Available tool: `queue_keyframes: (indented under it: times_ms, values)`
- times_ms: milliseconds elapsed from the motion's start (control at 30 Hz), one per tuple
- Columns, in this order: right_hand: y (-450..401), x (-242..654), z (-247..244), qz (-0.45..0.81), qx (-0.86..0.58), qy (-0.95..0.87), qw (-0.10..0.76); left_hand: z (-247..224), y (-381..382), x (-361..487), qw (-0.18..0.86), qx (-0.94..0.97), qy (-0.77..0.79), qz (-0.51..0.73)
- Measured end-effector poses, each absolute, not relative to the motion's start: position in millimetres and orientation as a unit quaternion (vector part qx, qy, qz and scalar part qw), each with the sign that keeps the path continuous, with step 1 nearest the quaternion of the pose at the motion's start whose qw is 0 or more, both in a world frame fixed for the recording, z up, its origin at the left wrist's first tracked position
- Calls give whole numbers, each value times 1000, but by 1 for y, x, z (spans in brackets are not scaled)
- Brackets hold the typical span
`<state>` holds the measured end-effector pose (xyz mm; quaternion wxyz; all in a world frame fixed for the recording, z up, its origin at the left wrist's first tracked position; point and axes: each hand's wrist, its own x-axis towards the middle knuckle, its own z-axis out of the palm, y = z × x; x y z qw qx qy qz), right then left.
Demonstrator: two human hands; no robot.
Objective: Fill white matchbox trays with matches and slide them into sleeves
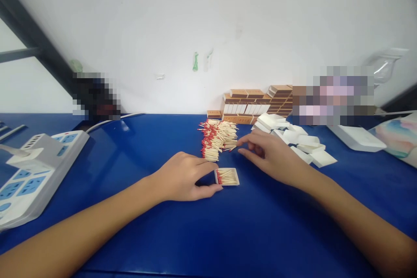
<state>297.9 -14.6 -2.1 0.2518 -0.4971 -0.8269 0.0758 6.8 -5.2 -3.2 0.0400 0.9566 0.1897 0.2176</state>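
Observation:
A small white matchbox tray, part filled with red-headed matches, lies on the blue table. My left hand grips its left end between thumb and fingers. Behind the tray is a heap of loose matches, most with their red heads to the left. My right hand is at the heap's right edge, its index fingertip close to the match ends. Its thumb and index finger are a little apart, the other fingers curled; no match shows between them.
Several white matchbox trays lie jumbled at the right. Stacked brown matchboxes stand against the wall. A power strip with a plugged-in adapter is at the left. A white box sits farther right.

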Motion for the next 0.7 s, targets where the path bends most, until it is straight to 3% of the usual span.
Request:
queue_keyframes:
  times_ms: [700]
  values:
    - [-6,301,-11,80,-508,-827,227,-7,-3,6,48,957,197,208]
